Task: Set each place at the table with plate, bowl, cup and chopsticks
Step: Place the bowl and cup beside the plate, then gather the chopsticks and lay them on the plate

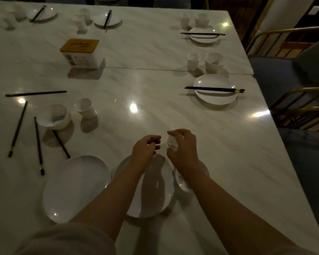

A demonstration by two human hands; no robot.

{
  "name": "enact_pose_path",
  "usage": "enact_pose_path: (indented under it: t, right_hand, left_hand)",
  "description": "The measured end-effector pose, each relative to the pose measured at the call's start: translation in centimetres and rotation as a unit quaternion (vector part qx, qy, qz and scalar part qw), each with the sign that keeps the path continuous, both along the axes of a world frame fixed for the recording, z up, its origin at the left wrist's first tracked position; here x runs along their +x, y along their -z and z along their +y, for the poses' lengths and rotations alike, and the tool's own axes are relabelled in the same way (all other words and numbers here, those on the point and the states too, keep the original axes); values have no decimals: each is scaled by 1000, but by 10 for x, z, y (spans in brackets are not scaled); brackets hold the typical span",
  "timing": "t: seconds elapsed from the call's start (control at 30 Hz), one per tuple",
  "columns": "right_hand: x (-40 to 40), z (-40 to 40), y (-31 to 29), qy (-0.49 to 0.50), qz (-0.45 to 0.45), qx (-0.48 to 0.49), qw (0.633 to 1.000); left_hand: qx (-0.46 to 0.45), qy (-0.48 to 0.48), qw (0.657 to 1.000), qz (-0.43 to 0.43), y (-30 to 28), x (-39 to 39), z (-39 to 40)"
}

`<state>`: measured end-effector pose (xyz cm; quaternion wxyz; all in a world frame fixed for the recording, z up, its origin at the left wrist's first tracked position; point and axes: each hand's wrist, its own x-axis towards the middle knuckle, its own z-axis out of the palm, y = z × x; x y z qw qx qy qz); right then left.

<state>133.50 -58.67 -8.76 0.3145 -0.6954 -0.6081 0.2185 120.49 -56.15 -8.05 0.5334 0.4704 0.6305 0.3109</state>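
You are holding a small white ceramic cup [172,142] in your right hand [182,150], its fingers [173,133] curling round the cup's side, just above the centre of the frame and beyond the round white plate [155,196] lying under your forearms. Your left hand [145,149] is sitting just beside it with its fingers [156,139] curled; whether they are touching the cup or pinching anything you cannot tell in this dim light. The cup is looking light, stiff and glossy, so it is likely slippery and chippable: taking it round the wall, not by the rim, seems safest. A second white plate [75,186] is lying at lower left, and loose black chopsticks [38,144] are scattered at mid left around a white bowl [53,116] and another white cup [86,108]. The polished pale marble tabletop [228,162] is throwing back lamp glare, so things may be sliding easily on it. The room is dark, with gold-framed chairs [293,100] along the right edge.
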Motion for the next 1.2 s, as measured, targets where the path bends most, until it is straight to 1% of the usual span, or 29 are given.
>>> enact_pose_path:
  t: [0.1,0.23,0.37,0.5,0.63,0.77,0.87,1.0,1.2]
  right_hand:
    - [-20,-4,-1,-30,3,10,999]
    - [-51,3,-3,-65,22,-1,998]
    - [-94,17,-4,-107,41,1,993]
    - [-154,35,-1,-122,50,-23,991]
    - [-224,50,2,-135,63,-61,987]
    - [-289,60,5,-128,82,-79,985]
    - [-326,65,8,-125,79,-92,985]
    - [-353,65,14,-113,78,-95,986]
    - [-359,58,17,-106,85,-113,984]
  left_hand:
    - [19,-40,999,-13,-4,-18,-7]
    - [37,-88,995,-6,-8,-57,-6]
    - [50,-127,991,5,-9,-108,7]
    - [58,-157,985,30,-2,-172,22]
    - [77,-154,977,129,12,-247,29]
    - [100,-155,949,257,25,-317,34]
    - [66,-135,938,311,41,-352,39]
    - [21,-108,941,321,51,-368,41]
    - [-27,-137,953,268,46,-376,43]
